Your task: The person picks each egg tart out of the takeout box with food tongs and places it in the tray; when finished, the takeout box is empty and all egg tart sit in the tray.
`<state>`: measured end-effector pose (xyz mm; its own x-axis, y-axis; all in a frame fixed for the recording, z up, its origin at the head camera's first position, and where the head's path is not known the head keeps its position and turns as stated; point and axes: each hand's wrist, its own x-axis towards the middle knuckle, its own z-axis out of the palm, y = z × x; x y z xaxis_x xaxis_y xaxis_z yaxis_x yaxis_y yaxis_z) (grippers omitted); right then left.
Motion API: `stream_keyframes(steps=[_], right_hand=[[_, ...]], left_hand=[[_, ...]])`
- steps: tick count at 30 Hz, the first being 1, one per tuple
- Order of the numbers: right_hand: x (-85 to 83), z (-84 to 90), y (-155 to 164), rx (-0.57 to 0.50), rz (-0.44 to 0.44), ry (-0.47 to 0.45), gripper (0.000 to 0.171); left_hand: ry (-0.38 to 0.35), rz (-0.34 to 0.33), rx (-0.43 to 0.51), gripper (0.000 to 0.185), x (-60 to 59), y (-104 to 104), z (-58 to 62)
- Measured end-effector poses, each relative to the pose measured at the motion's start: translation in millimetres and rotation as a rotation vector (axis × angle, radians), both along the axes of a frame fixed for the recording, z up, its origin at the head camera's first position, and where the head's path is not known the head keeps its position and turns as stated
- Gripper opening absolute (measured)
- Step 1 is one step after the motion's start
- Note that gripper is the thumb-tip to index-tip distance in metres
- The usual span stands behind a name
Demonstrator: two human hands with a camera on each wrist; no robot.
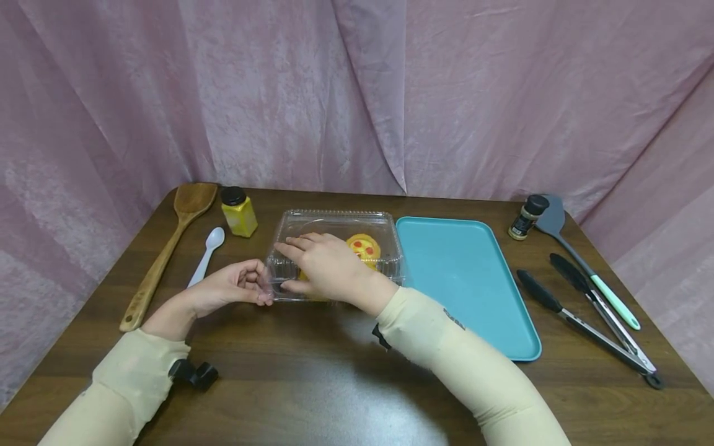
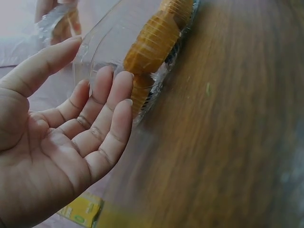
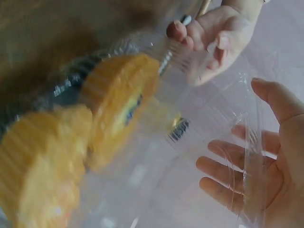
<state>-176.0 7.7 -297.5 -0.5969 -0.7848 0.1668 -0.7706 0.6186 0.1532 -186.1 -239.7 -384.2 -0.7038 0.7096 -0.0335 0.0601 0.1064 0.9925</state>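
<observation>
A clear plastic clamshell box (image 1: 340, 217) with small yellow tarts (image 1: 364, 246) inside sits at the table's middle. My left hand (image 1: 237, 285) is at its front left corner, fingertips right at the plastic edge. Seen from the left wrist, the fingers are loosely bent with the thumb (image 2: 47, 66) apart from them. Over the lid lies my right hand (image 1: 331, 266), fingers spread, hiding part of the tarts. The right wrist view shows ridged tarts (image 3: 118, 99) through the plastic, with my right fingers (image 3: 221, 171) along the lid's side.
Right of the box lies a turquoise tray (image 1: 463, 279). Beyond it are tongs (image 1: 597, 328), a grey spatula (image 1: 558, 226) and a small black-capped jar (image 1: 527, 218). At left are a wooden turner (image 1: 167, 254), a white spoon (image 1: 211, 244) and a yellow bottle (image 1: 240, 217).
</observation>
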Motion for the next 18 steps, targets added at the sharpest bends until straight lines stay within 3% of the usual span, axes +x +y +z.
stream_keyframes(steps=[6, 12, 18], right_hand=[[-2.1, 15.7, 10.3, -0.074, 0.054, 0.098, 0.053], [-7.8, 31.1, 22.7, -0.123, 0.054, 0.150, 0.049], [-16.1, 43.8, 36.3, -0.180, 0.067, 0.211, 0.042]], left_hand=[[0.022, 0.031, -0.038, 0.018, 0.7, 0.6, 0.0], [0.031, 0.049, -0.071, 0.021, 0.8, 0.5, 1.8], [0.029, 0.032, -0.069, 0.020, 0.1, 0.1, 2.9]])
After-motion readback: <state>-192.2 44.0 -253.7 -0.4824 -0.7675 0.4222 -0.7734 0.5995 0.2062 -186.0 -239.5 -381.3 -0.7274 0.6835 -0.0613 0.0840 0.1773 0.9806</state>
